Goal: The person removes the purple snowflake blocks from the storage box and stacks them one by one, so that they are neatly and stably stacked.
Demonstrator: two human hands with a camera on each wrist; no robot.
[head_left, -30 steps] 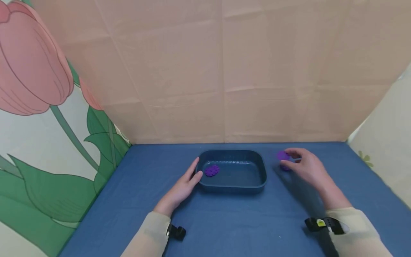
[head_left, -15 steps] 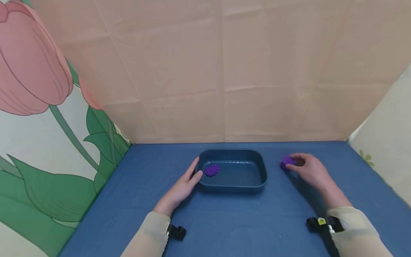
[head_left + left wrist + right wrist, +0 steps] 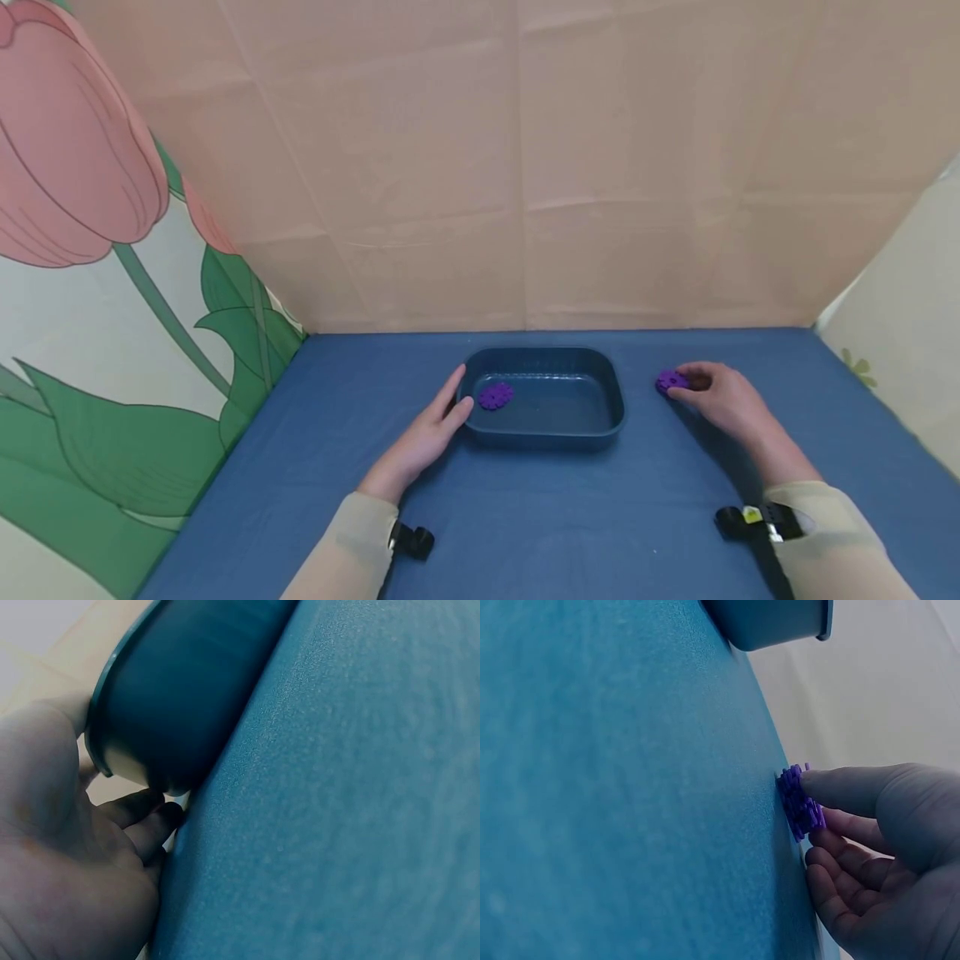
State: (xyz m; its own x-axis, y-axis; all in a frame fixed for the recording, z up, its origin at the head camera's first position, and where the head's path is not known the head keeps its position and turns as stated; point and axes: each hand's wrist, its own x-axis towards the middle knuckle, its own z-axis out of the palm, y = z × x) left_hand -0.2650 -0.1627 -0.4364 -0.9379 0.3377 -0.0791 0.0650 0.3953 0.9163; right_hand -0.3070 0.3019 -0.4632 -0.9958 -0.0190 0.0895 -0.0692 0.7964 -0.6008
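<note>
A purple notched building disc (image 3: 496,397) lies inside the dark blue tray (image 3: 546,439), at its left end. My left hand (image 3: 420,442) rests against the tray's left end, with thumb and index finger extended along the rim; the left wrist view shows its other fingers loosely bent beside the wall. To the right of the tray, my right hand (image 3: 716,400) pinches a small stack of purple notched discs (image 3: 671,382) between thumb and fingers. In the right wrist view the stacked discs (image 3: 801,802) sit right at the blue cloth, with the thumb over their upper edge.
Blue cloth (image 3: 562,517) covers the table. A beige sheet (image 3: 517,167) rises behind its back edge. On the left stands a wall with painted tulips (image 3: 75,150), and on the right a pale wall (image 3: 907,333).
My right hand has lowered the disc it held, just above another one, so that the discs now sit together near the cloth. The left hand and tray stay put.
</note>
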